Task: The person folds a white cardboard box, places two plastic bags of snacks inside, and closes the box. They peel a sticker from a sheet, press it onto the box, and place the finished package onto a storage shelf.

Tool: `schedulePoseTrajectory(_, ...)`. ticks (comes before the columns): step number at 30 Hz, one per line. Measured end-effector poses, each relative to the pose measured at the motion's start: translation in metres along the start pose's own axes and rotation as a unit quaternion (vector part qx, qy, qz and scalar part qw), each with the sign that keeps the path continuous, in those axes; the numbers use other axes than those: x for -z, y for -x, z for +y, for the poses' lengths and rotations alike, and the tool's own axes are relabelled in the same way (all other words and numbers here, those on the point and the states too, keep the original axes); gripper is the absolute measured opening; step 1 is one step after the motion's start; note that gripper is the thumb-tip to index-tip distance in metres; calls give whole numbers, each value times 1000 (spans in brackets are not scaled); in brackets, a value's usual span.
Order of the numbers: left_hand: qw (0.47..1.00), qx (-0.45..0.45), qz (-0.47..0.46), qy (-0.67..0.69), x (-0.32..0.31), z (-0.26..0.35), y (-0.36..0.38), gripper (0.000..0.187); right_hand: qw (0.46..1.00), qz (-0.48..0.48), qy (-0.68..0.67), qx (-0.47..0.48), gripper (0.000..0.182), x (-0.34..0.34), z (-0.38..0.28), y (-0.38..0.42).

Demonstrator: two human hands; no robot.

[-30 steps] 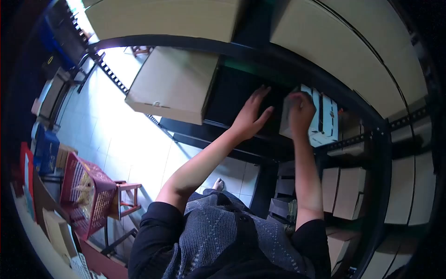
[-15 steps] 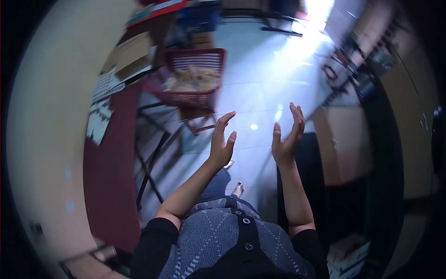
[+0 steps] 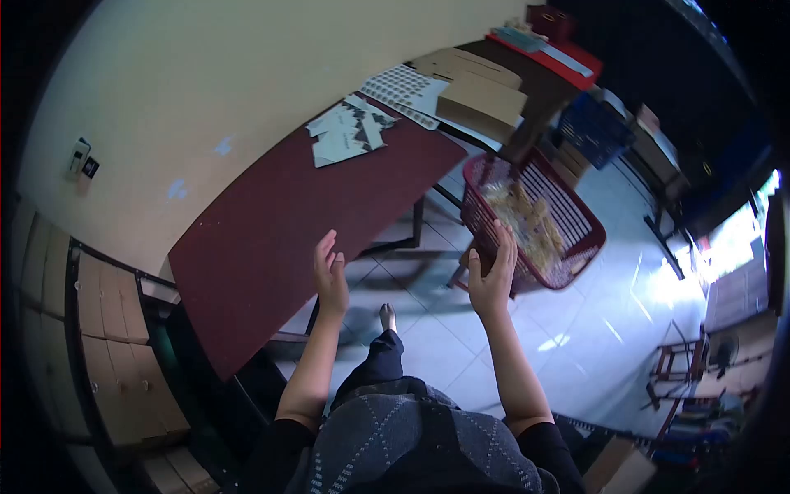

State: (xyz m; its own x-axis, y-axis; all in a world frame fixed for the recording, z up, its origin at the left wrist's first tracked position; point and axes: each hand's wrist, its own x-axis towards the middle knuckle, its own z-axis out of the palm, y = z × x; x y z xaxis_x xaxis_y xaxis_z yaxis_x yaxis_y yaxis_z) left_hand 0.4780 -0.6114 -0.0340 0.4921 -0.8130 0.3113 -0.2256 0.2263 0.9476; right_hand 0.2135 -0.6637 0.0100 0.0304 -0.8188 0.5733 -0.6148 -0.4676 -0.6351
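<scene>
Both my hands are raised in front of me, apart from each other and holding nothing. My left hand [image 3: 331, 276] has its fingers stretched up and the thumb apart, and in view it is nearest the edge of a dark red table [image 3: 271, 255]. Fingers extended, my right hand [image 3: 494, 276] overlaps the near side of a red plastic basket [image 3: 588, 239] in view; whether it touches cannot be made out. Inside the basket lie pale, yellowish items in clear plastic [image 3: 531, 218].
Cut white card pieces [image 3: 350, 132], a sheet of round dots [image 3: 399, 86] and a brown cardboard box [image 3: 481, 105] lie towards the table's far end. A blue crate [image 3: 594, 128] stands beyond the basket. Stacked cartons [image 3: 123, 354] line the left; a wooden stool [image 3: 679, 362] stands right.
My view has turned left, so the table and basket now appear further right and the table lies ahead of me. Both hands stay raised and empty.
</scene>
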Motion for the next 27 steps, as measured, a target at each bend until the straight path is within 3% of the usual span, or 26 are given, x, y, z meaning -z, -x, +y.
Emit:
schedulePoseTrajectory(5,996,34,74,-42,32,-47,-78,42,998,-48,-19,33,59,-96,15,-61)
schedulePoseTrajectory(7,994,51,94,-27,36,-65,-116,41,995,-94,-36,-20,58,-129,14,-89)
schedulePoseTrajectory(13,988,134,74,-25,42,-139,-218,36,984,-155,-70,-52,59,-223,41,-158)
schedulePoseTrajectory(15,963,160,85,-200,40,-156,-243,34,972,-199,-106,-65,60,-249,52,-174)
schedulePoseTrajectory(16,961,164,85,-204,38,-163,-254,34,971,-204,-108,-69,60,-262,58,-182)
schedulePoseTrajectory(18,942,191,101,-255,29,-182,-273,33,920,-275,-225,-167,62,-292,77,-197)
schedulePoseTrajectory(23,916,215,96,-325,16,-245,-305,35,871,-330,-309,-192,60,-385,137,-238)
schedulePoseTrajectory(25,925,298,77,-224,11,-264,-319,41,858,-343,-315,-217,57,-424,158,-255)
schedulePoseTrajectory(27,913,300,123,-248,3,-289,-324,43,854,-349,-320,-215,55,-457,173,-273)
